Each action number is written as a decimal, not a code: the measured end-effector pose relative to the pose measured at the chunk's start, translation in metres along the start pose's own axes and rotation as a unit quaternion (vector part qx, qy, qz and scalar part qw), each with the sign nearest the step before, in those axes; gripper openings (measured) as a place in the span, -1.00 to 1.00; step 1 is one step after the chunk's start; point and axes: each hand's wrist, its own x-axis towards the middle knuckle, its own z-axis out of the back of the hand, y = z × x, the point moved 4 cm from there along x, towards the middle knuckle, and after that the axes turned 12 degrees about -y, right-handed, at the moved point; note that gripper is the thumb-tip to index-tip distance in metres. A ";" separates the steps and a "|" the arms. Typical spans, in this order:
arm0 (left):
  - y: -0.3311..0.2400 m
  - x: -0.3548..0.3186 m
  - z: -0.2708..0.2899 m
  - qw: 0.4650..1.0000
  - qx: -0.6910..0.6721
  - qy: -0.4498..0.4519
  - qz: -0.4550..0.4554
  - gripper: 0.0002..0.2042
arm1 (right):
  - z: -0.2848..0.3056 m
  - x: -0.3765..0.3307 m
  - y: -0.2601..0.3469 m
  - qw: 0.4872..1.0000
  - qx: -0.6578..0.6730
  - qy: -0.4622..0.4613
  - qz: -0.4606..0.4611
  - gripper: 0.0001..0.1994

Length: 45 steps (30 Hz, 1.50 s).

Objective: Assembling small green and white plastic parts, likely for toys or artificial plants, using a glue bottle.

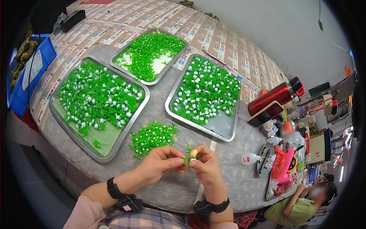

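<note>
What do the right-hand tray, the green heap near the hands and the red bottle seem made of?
Right-hand tray: metal, perhaps stainless steel, given its grey, shiny rim. Green heap: probably plastic, from the vivid, even colour; the pieces are too small to be sure. Red bottle: likely metal with a glossy coat, judging by its highlights.

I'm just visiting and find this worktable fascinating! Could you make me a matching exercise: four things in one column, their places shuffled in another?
Things
1. Blue plastic crate
2. Shiny red cylindrical flask
3. Loose heap of small green-and-white pieces
4. White squeeze bottle with a red label

Places
A. Just beyond the bare left hand
B. Beside a grey oval dish, to the right of both hands
C. Near the picture's left edge
D. Partly hidden by a flat phone with a dark screen

Right pairs: 1-C, 2-D, 3-A, 4-B
</note>
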 end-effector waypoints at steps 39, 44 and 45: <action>-0.005 0.003 0.006 0.992 0.091 -0.065 -0.067 -0.88 | 0.001 -0.011 0.015 0.977 -0.159 -0.065 0.127 -0.78; -0.006 0.002 0.004 0.990 0.104 -0.061 -0.078 -0.88 | -0.001 -0.011 0.013 0.971 -0.176 -0.071 0.146 -0.81; -0.006 0.001 0.004 0.989 0.105 -0.060 -0.084 -0.88 | -0.001 -0.012 0.012 0.971 -0.180 -0.071 0.144 -0.82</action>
